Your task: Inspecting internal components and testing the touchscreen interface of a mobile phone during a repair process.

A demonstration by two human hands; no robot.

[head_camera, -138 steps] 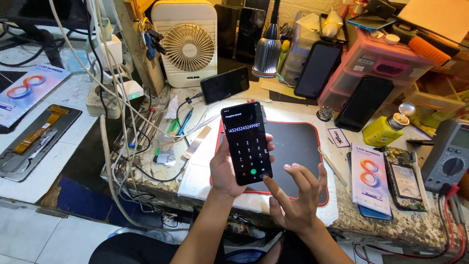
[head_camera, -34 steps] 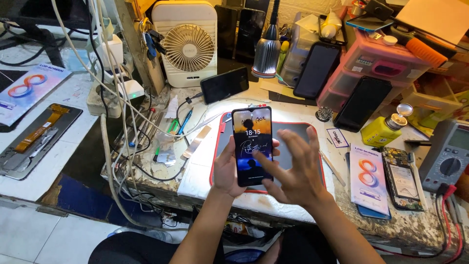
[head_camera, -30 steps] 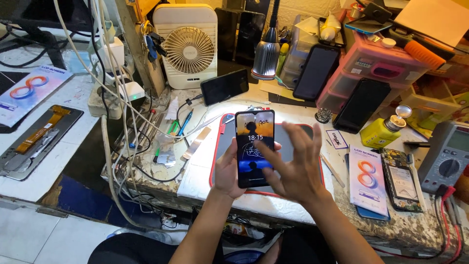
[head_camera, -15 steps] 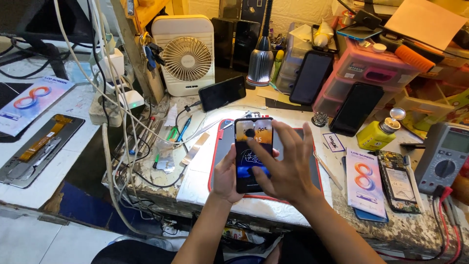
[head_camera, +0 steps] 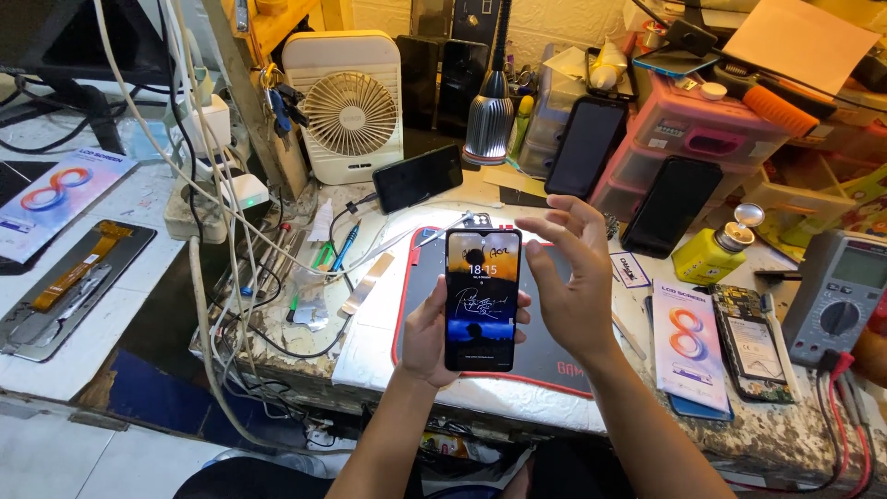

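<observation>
The left hand grips a lit phone from below, fingers wrapped around its edges, holding it upright over a black mat with a red border. The right hand hovers just beside the phone's right edge, fingers spread and loosely curled, holding nothing. Behind the mat a small white fan stands on the cluttered bench, a yellow bottle and a multimeter sit to the right.
</observation>
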